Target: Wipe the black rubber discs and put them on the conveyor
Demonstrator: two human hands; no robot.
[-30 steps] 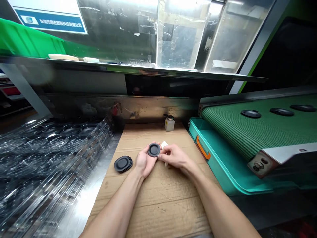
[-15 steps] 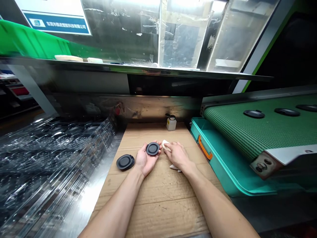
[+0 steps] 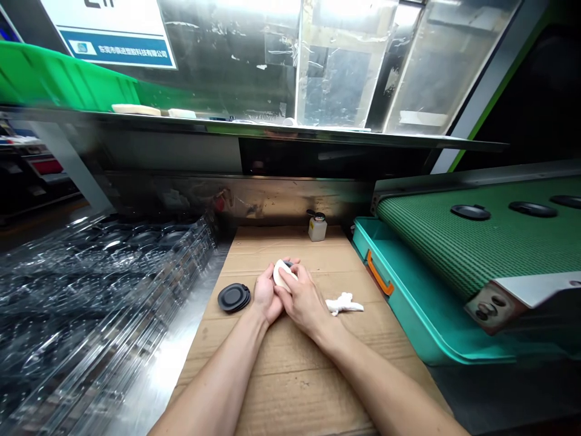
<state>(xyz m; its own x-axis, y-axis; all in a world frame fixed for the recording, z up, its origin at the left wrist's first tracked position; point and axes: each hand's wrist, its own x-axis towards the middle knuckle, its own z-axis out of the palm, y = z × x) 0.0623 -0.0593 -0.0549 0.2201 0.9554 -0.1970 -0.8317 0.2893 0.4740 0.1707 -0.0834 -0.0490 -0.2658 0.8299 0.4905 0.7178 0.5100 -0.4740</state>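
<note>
My left hand (image 3: 267, 295) is cupped around a round black plastic lid-like disc (image 3: 288, 264), most of it covered now. Over that disc, my right hand (image 3: 303, 298) presses a white round pad (image 3: 280, 275), pinched between thumb and fingers. Left of my hands, a short stack of the same black discs (image 3: 233, 297) lies on the cardboard sheet (image 3: 290, 375). A crumpled white cloth (image 3: 345, 303) rests just right of my right wrist. Farther back stands a small white bottle (image 3: 318, 227) with a dark cap.
Clear plastic trays (image 3: 104, 290) holding black parts are piled at left. On the right, a green conveyor belt (image 3: 454, 242) carries several black discs above a teal bin (image 3: 422, 321) with an orange handle. A metal shelf (image 3: 272, 128) runs across the back, with a green crate (image 3: 68, 79) on it.
My right hand has moved left, bringing the white pad onto the black disc in my left hand. The white cloth, mostly hidden before, now shows.
</note>
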